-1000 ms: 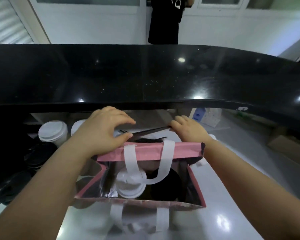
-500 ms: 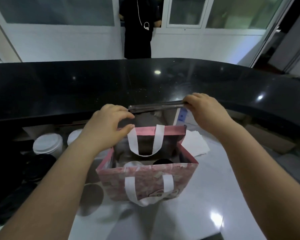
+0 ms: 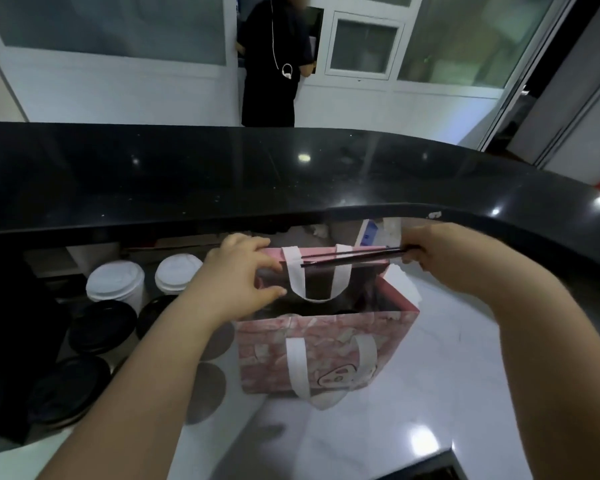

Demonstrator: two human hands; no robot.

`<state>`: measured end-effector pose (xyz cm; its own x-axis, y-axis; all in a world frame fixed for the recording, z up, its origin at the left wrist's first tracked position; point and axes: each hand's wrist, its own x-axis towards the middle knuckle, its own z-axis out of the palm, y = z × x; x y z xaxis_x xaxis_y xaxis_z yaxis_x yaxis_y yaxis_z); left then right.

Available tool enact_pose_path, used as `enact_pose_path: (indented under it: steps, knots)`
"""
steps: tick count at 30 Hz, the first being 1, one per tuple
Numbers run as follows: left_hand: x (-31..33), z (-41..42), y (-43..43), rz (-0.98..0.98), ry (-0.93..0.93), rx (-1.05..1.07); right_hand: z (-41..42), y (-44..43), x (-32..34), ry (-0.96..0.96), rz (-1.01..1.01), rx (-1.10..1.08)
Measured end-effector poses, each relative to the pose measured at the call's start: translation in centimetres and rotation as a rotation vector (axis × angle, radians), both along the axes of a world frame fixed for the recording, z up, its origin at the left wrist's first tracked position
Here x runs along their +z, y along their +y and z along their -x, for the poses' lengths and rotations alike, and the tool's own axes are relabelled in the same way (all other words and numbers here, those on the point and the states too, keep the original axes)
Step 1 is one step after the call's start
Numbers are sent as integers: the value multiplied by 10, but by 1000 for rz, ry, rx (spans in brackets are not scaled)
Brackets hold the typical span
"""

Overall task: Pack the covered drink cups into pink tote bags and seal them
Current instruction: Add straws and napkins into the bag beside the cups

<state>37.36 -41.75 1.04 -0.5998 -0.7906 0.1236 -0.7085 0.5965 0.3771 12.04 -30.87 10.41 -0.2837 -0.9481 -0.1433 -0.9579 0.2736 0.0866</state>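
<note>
Left hand (image 3: 243, 275): grips bag (image 3: 326, 351) rim, steadying mouth.
Right hand (image 3: 433, 261): pinches strip (image 3: 350, 258) end, holding it across for sealing.

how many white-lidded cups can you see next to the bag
2. One white-lidded cup stands far left; the second white-lidded cup is right beside it, by the left hand. Cups inside the pink tote bag may be hidden.

No legible text anywhere; print on pink tote bag (image 3: 326, 344), blue-white box (image 3: 367, 233) too blurred to read.
</note>
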Motion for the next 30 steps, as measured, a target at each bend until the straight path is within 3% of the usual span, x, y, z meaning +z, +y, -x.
enact_pose_path:
  steps: [7,11,16,22,27,30]
  knots:
    - [-5,1,-5,-48,-71,-16,-27,8,9,38,-89,-85]
    - [-5,0,-5,-76,-89,-79,-46,-4,-30,211,-27,112]
    - [-9,0,-7,-96,-134,-116,-61,-29,-68,175,63,230]
    - [-7,-3,-12,-60,-93,-127,-46,-26,-67,-57,148,136]
    - [6,0,-9,257,38,-68,-45,-24,-59,-196,339,124]
    - [18,9,-11,317,88,-69,-47,-29,-52,-227,453,133]
